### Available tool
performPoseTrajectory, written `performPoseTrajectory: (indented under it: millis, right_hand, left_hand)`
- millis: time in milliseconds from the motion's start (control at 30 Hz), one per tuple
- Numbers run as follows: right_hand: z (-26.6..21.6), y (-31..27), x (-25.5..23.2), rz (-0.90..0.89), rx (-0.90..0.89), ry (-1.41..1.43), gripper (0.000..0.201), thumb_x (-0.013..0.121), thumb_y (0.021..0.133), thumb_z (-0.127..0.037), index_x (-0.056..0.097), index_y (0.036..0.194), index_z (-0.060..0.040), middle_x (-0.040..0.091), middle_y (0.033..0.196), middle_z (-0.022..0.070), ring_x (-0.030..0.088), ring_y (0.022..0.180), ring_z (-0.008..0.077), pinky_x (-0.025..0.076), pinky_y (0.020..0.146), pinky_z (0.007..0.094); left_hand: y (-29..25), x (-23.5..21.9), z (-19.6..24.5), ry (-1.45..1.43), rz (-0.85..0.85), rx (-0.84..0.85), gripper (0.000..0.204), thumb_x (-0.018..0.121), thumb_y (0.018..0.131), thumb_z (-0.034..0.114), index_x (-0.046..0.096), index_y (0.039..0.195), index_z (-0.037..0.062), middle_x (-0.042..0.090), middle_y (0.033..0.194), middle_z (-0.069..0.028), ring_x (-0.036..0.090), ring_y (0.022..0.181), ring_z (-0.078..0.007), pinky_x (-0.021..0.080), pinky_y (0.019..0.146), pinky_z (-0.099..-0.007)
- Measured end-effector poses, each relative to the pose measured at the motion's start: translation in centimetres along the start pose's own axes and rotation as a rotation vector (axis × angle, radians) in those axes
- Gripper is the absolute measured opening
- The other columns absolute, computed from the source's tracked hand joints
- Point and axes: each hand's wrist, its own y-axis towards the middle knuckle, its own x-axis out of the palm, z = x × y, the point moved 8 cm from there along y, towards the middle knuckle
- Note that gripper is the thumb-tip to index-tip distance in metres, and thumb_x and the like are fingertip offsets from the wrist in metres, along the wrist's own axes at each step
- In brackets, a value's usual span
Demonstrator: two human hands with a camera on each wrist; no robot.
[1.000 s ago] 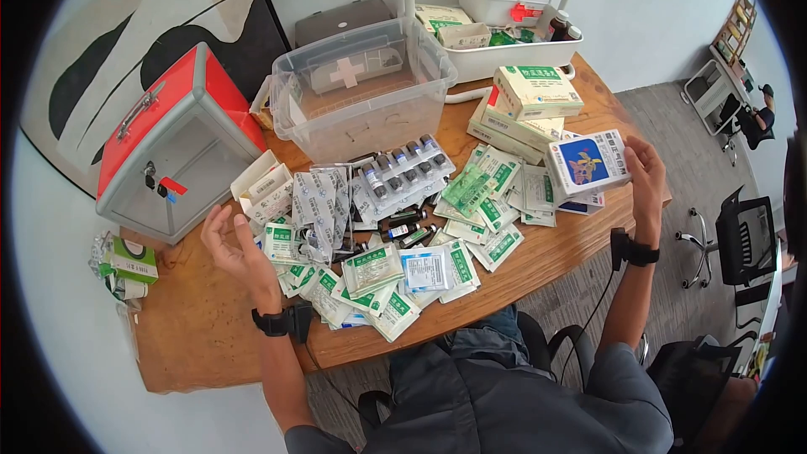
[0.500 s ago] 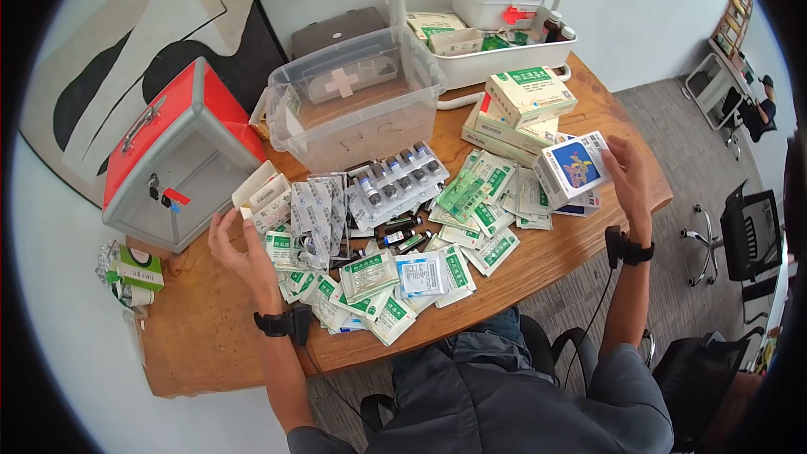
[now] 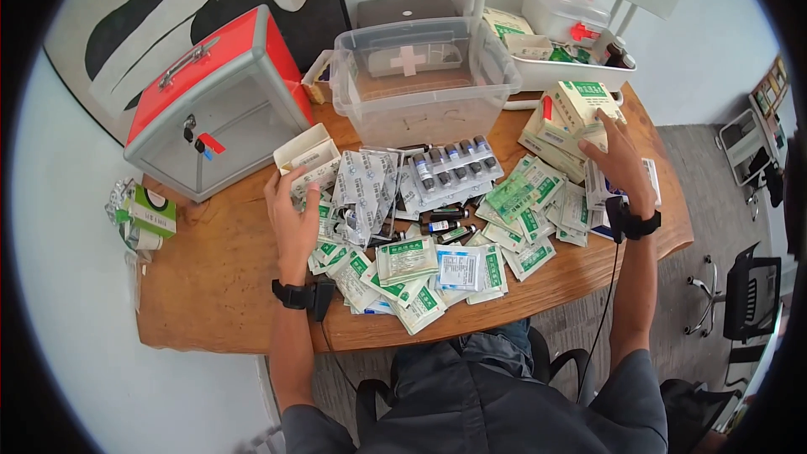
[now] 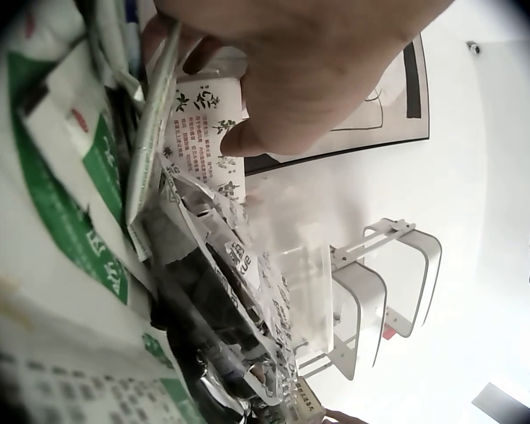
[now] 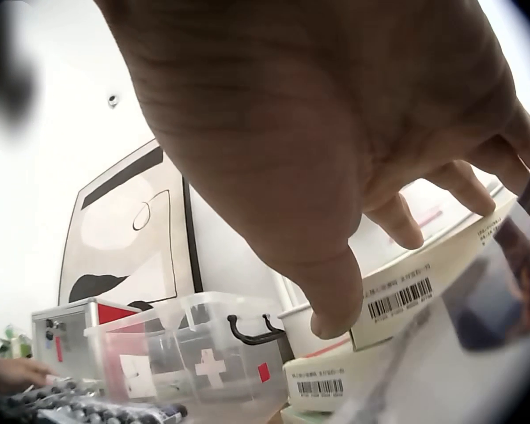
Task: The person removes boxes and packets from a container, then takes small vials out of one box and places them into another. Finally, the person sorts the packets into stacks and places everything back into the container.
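My left hand (image 3: 294, 223) grips an open white carton (image 3: 307, 150) at the left of the pile, its thumb on the near side. In the left wrist view, that thumb lies against the carton's printed face (image 4: 194, 132). My right hand (image 3: 626, 164) holds the top green-and-cream medicine box (image 3: 582, 101) of a stack. The right wrist view puts the thumb at one end of this box (image 5: 397, 300), with fingers bent over it. Under the right wrist lies a white box (image 3: 595, 187), partly hidden. Between the hands are green-and-white sachets (image 3: 408, 259), foil packs (image 3: 363, 193) and a tray of vials (image 3: 454, 164).
A clear plastic bin (image 3: 429, 109) stands at the back, beside a red-and-grey locked case (image 3: 227, 109). Behind right is a white tray (image 3: 572, 76) holding a lidded box and bottles. A green box (image 3: 155, 210) sits at the left edge.
The right hand has let go of the blue-and-white box and moved onto the top box of the stack. My left hand has closed on the open carton. The head view has shifted.
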Motion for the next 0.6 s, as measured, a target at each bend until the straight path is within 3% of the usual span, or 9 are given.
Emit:
performPoseTrajectory:
  millis: [67, 233, 300, 367, 400, 467, 600]
  right_hand:
    - [-0.3, 0.3, 0.5, -0.086, 0.097, 0.076, 0.071, 0.076, 0.096, -0.036, 0.051, 0.153, -0.0006, 0.047, 0.152, 0.0387, 0.047, 0.144, 0.0496, 0.042, 0.117, 0.0489]
    - [-0.8, 0.5, 0.2, -0.07, 0.062, -0.021, 0.067, 0.078, 0.095, -0.033, 0.055, 0.149, -0.001, 0.047, 0.151, 0.0378, 0.051, 0.14, 0.0503, 0.043, 0.116, 0.0486]
    - [-0.6, 0.9, 0.4, -0.058, 0.037, -0.072, 0.065, 0.078, 0.094, -0.031, 0.057, 0.147, -0.0007, 0.048, 0.151, 0.0367, 0.053, 0.137, 0.0506, 0.044, 0.114, 0.0481]
    - [-2.5, 0.7, -0.5, 0.156, -0.189, -0.286, 0.062, 0.08, 0.092, -0.029, 0.058, 0.142, 0.0007, 0.054, 0.146, 0.0327, 0.058, 0.131, 0.0491, 0.046, 0.111, 0.0477]
    - [-2.6, 0.8, -0.5, 0.154, -0.195, -0.291, 0.062, 0.08, 0.092, -0.029, 0.058, 0.142, 0.0007, 0.054, 0.146, 0.0327, 0.058, 0.131, 0.0491, 0.046, 0.111, 0.0477]
    - [-2.8, 0.8, 0.9, -0.045, -0.065, 0.005, 0.06, 0.08, 0.09, -0.027, 0.059, 0.138, 0.0016, 0.061, 0.139, 0.0288, 0.059, 0.128, 0.0476, 0.047, 0.107, 0.0492]
    - [-4.8, 0.4, 0.6, 0.056, -0.112, -0.162, 0.058, 0.082, 0.089, -0.023, 0.059, 0.137, 0.0007, 0.064, 0.135, 0.0257, 0.061, 0.124, 0.0449, 0.049, 0.102, 0.051]
  left_hand:
    - [-0.1, 0.0, -0.3, -0.01, -0.01, -0.019, 0.032, 0.071, 0.1, 0.02, 0.07, 0.127, 0.0036, 0.053, 0.145, -0.0264, 0.049, 0.14, -0.0428, 0.041, 0.115, -0.0479]
    - [0.0, -0.2, -0.2, -0.01, 0.001, -0.019, 0.029, 0.069, 0.102, 0.021, 0.069, 0.125, 0.0043, 0.053, 0.144, -0.0264, 0.051, 0.138, -0.0429, 0.042, 0.114, -0.0483]
    - [0.1, -0.6, 0.2, 0.008, 0.046, 0.04, 0.034, 0.068, 0.103, 0.023, 0.066, 0.132, 0.0067, 0.05, 0.147, -0.0287, 0.049, 0.139, -0.0447, 0.041, 0.115, -0.0499]
    - [0.1, -0.6, 0.2, 0.016, 0.05, 0.042, 0.037, 0.068, 0.103, 0.023, 0.064, 0.136, 0.0077, 0.048, 0.149, -0.0303, 0.048, 0.141, -0.0459, 0.041, 0.115, -0.0508]
    - [0.1, -0.6, 0.4, 0.028, 0.052, 0.053, 0.04, 0.068, 0.103, 0.024, 0.062, 0.139, 0.0088, 0.046, 0.151, -0.0319, 0.046, 0.143, -0.047, 0.04, 0.116, -0.0517]
    - [0.0, -0.7, 0.7, 0.03, 0.055, 0.047, 0.041, 0.068, 0.103, 0.024, 0.061, 0.141, 0.0089, 0.043, 0.152, -0.033, 0.045, 0.144, -0.0479, 0.04, 0.117, -0.0522]
    - [-0.1, -1.1, 1.3, 0.033, 0.085, 0.072, 0.045, 0.069, 0.102, 0.021, 0.058, 0.143, 0.007, 0.039, 0.156, -0.0332, 0.045, 0.145, -0.0485, 0.039, 0.117, -0.0526]
